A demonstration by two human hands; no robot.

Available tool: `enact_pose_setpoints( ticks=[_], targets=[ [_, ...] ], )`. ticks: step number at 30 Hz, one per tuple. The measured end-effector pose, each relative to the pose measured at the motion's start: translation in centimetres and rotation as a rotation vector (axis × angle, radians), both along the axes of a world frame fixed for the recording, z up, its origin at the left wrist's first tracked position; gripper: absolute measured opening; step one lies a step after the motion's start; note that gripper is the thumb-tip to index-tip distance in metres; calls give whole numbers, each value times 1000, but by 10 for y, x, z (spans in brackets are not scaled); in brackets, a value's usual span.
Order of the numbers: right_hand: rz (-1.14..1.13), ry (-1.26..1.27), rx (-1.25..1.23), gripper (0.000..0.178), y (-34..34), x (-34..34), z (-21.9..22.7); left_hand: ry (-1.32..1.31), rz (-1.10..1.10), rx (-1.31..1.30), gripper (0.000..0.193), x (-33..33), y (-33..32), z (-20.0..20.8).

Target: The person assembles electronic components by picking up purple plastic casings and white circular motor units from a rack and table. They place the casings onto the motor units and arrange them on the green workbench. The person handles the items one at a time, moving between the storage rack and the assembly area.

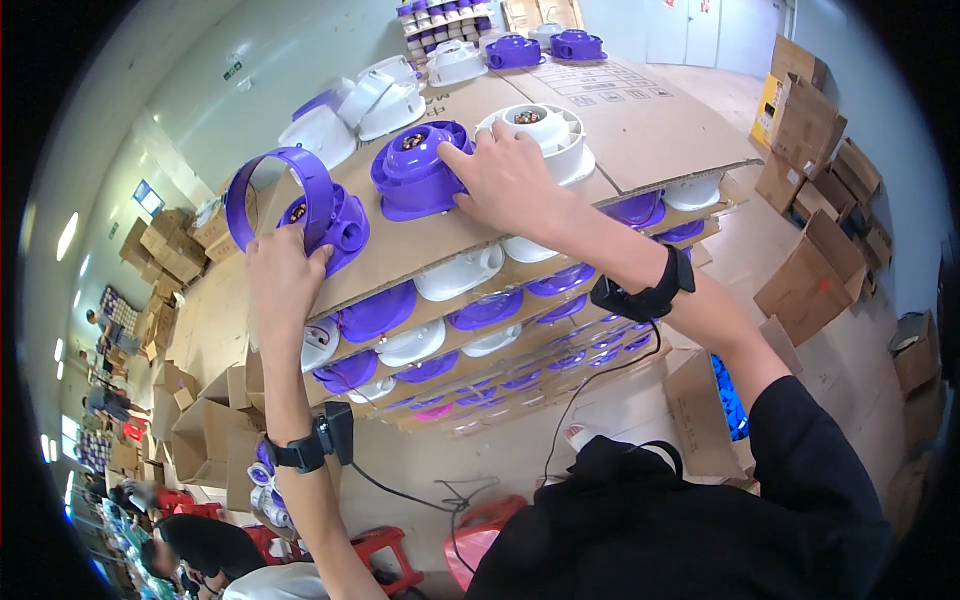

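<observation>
My left hand [283,270] is closed round the near side of a purple plastic housing [347,222] with an upright purple ring [318,190] at its left. The thumb lies low against the housing, and the far fingertips are partly hidden. A second purple housing [420,205], round with copper-coloured parts in its centre, sits to the right. My right hand [505,185] has its index finger and thumb at this housing's right side. Its other fingers reach over the near rim of a white housing [575,155] with a similar copper-coloured centre.
Cardboard sheet [660,140] tops a stack of layers with purple and white housings between them. More white housings [320,135] and purple housings [514,50] stand farther back. Cardboard boxes [810,265] line the right, with others at left. Red stools [385,555] and people [210,545] are lower left.
</observation>
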State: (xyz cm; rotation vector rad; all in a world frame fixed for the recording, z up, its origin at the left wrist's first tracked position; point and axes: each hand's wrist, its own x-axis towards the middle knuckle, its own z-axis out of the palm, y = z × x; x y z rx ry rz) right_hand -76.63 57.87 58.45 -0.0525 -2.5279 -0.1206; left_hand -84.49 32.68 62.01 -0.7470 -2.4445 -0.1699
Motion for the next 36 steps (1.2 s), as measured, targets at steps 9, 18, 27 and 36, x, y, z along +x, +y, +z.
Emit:
enact_pose_setpoints(
  ticks=[9, 18, 27, 36],
  targets=[
    [114, 320, 18, 51, 14, -3, -21, 71, -26, 25, 30, -2, -2, -8],
    [229, 387, 17, 48, 33, 17, -26, 51, -44, -27, 27, 9, -5, -8],
    [352, 522, 50, 43, 56, 17, -9, 22, -32, 125, 34, 1, -13, -3],
    [493, 506, -90, 44, 79, 1, 0, -48, 180, 106, 48, -13, -35, 2]
  ],
)
